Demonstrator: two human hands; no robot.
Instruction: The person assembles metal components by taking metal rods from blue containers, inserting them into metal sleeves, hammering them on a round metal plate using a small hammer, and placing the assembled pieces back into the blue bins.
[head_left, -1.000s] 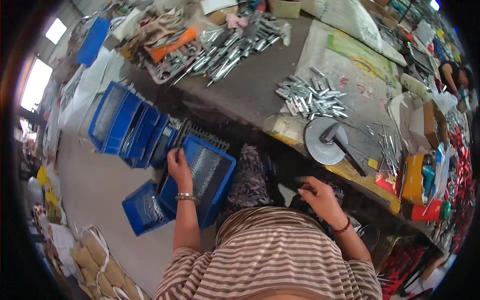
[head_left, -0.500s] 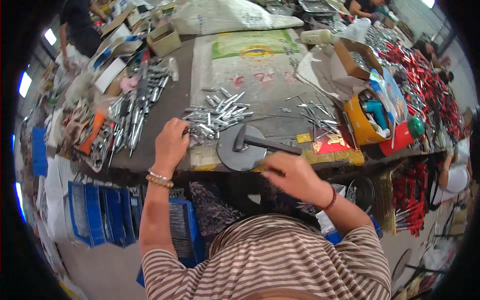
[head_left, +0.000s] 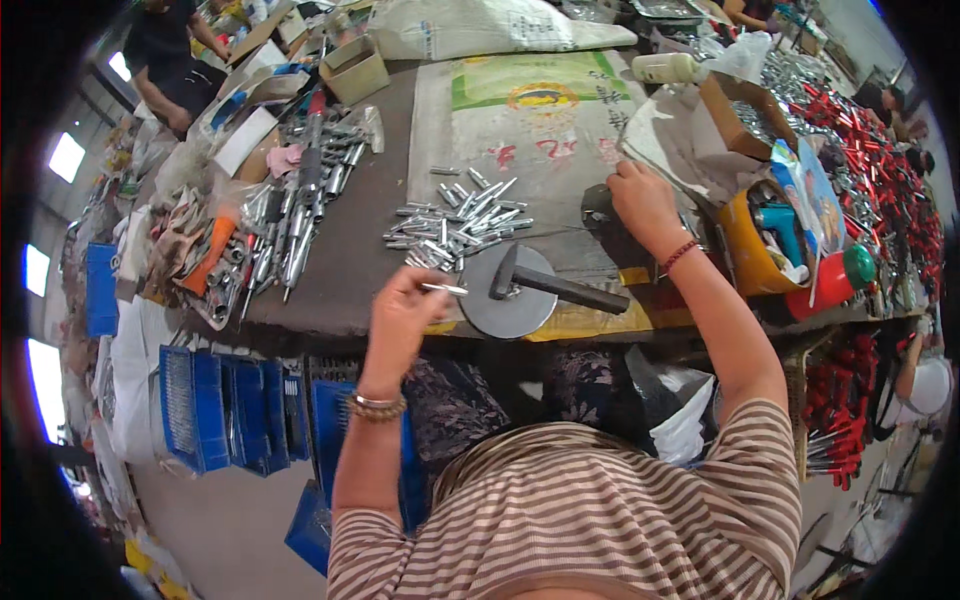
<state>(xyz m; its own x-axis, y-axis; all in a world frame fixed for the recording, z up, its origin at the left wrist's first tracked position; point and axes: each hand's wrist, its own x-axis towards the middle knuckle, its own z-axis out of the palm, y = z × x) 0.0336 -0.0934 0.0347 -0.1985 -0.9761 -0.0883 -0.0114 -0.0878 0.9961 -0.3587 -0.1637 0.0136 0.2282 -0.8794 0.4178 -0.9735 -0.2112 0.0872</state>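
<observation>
A short silver metal tube [head_left: 447,290] is pinched between the fingertips of my left hand [head_left: 398,318], just over the table's near edge. Beyond it lies a loose pile of similar metal pieces [head_left: 462,222]. A round grey metal disc [head_left: 487,310] sits on the table right of my left hand, and a hammer [head_left: 570,291] rests across it, handle to the right. My right hand [head_left: 645,205] is further out over the sack [head_left: 530,140], its fingers bent together; whether anything small is in them is hidden. The right forearm covers much of the area where thin rods lie.
At left are a heap of metal fittings [head_left: 300,215] and an orange-handled tool [head_left: 212,255]. A yellow tub [head_left: 750,235], a red bottle with green cap [head_left: 830,280] and an open carton [head_left: 745,112] stand at right. Blue bins [head_left: 195,405] hang below the table edge.
My left hand has drawn back from the pile with a metal tube. My right hand has moved from beside the hammer handle, outward over the thin rods and sack. The view has shifted slightly.
</observation>
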